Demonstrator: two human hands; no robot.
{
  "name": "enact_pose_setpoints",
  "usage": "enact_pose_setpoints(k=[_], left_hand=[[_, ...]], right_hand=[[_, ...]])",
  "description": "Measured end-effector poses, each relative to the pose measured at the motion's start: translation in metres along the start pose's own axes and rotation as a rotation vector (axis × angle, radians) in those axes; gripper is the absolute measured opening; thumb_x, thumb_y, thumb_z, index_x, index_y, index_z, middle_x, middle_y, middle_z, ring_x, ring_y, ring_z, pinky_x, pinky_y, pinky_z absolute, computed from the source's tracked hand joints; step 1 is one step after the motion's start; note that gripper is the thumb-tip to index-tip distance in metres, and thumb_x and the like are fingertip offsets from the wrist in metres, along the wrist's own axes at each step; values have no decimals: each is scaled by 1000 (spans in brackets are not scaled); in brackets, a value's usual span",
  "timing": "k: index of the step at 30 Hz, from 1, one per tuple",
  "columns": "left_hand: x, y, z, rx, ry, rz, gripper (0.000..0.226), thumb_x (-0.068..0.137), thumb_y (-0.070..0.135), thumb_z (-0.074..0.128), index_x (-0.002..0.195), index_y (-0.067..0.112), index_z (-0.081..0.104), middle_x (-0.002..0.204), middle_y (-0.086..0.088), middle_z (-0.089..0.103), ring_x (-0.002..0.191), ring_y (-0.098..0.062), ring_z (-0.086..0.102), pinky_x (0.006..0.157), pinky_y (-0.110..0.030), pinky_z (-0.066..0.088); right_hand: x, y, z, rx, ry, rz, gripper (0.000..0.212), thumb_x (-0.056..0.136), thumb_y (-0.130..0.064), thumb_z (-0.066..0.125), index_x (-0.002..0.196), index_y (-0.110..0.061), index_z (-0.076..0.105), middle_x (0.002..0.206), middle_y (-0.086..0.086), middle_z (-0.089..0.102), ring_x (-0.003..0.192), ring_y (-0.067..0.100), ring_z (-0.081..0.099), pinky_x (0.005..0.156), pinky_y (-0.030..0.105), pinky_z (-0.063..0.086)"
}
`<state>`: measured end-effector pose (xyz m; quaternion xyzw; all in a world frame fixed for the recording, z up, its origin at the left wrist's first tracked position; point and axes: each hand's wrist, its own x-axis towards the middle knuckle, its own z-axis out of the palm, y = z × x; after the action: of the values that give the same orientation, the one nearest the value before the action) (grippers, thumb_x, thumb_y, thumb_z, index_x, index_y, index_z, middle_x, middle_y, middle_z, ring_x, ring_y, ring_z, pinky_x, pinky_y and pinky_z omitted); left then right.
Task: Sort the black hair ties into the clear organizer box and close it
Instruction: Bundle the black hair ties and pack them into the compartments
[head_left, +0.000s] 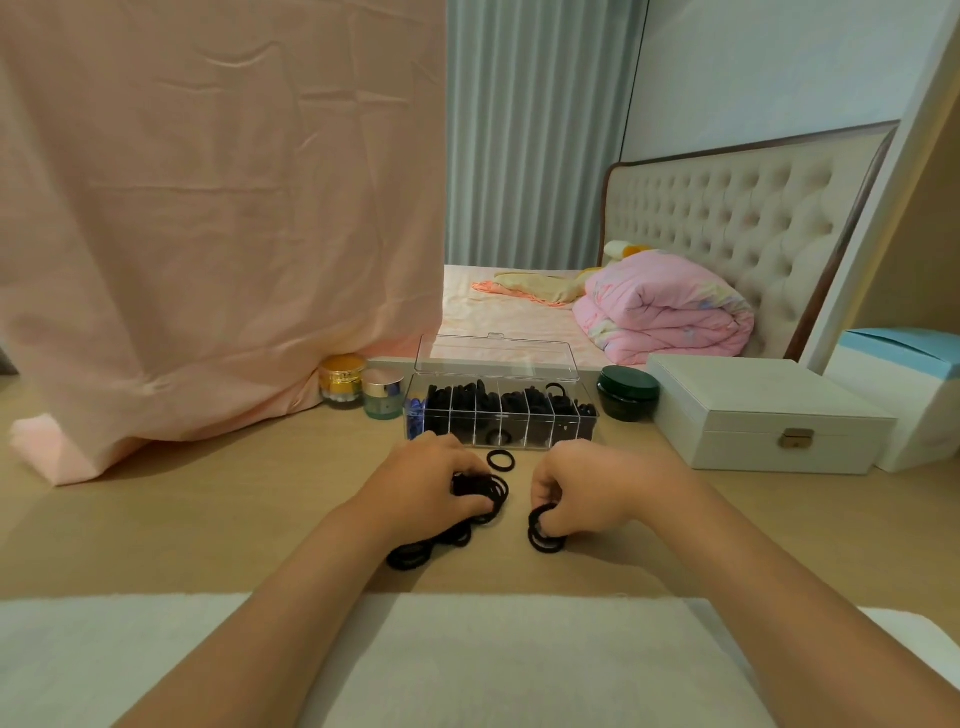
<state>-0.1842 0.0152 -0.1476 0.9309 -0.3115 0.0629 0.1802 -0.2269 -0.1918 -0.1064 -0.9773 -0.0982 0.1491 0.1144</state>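
1. Both bare forearms reach up from the lower edge of the frame and converge toward its centre.
2. The left hand (423, 480) lies palm down just left of centre, its fingers (470, 501) curled closed around a bundle of hair ties (480, 493).
3. The right hand (592, 491) sits right of centre, knuckles up, fingers pinching one black ring (540, 517).
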Motion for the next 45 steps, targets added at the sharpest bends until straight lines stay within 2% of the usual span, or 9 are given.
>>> enact_pose_setpoints(k=[7,10,14,17,22,29,34,38,45], left_hand=[[-2,-2,0,-33,51,-24,13,92,38,66,103,33,71,92,17,64,90,-7,55,96,-37,46],[-3,-5,-3,-273,80,-83,7,93,33,67,99,32,70,90,15,67,88,-4,61,89,-32,53],[-2,-9,-14,-696,239,-207,3,91,24,71,89,26,70,82,4,73,77,-4,65,74,-23,50],[-2,-12,-14,-830,271,-266,6,87,19,76,87,24,72,79,-2,73,68,-5,65,69,-24,49],[-3,-8,-13,-958,154,-263,13,83,11,79,93,16,73,77,-4,75,74,-16,73,74,-33,62],[-6,-17,-19,-1246,-114,-319,27,95,11,64,120,3,68,109,-18,75,98,-26,74,93,-39,58],[-7,-21,-15,-1109,-63,-273,29,82,26,81,108,15,75,101,-5,78,96,-19,75,90,-36,59],[-5,-25,-11,-1066,-15,-316,15,89,15,73,104,14,76,96,-5,79,91,-19,76,87,-36,60],[-9,-16,-20,-1059,59,-280,18,98,14,61,108,18,75,97,-3,79,90,-14,75,73,-21,58]], right_hand=[[5,-5,7,475,247,-70,31,91,2,65,100,-25,75,91,-8,71,75,7,71,61,21,59],[6,-7,8,583,332,-79,38,90,8,59,84,-24,79,89,-1,74,83,18,74,66,28,62],[7,-11,7,806,360,-90,29,92,5,62,99,-18,78,85,5,78,78,19,75,59,26,56],[6,-18,5,918,355,-105,27,92,4,64,107,-16,74,86,7,78,74,20,74,55,25,54],[12,-40,2,909,320,-143,30,88,3,69,113,-14,69,82,4,76,65,18,69,46,26,46],[33,-45,-7,714,301,-41,33,88,2,69,117,-13,71,78,6,72,49,14,59,50,25,52],[43,-49,2,596,360,-53,26,87,-6,73,109,-20,75,70,-3,68,43,10,57,50,24,53],[44,-48,8,549,358,-117,26,87,-8,74,112,-15,74,67,-4,65,42,3,60,48,22,51],[37,-33,-4,738,266,-160,22,90,-18,75,112,-21,78,83,-3,73,62,6,65,59,27,58]])
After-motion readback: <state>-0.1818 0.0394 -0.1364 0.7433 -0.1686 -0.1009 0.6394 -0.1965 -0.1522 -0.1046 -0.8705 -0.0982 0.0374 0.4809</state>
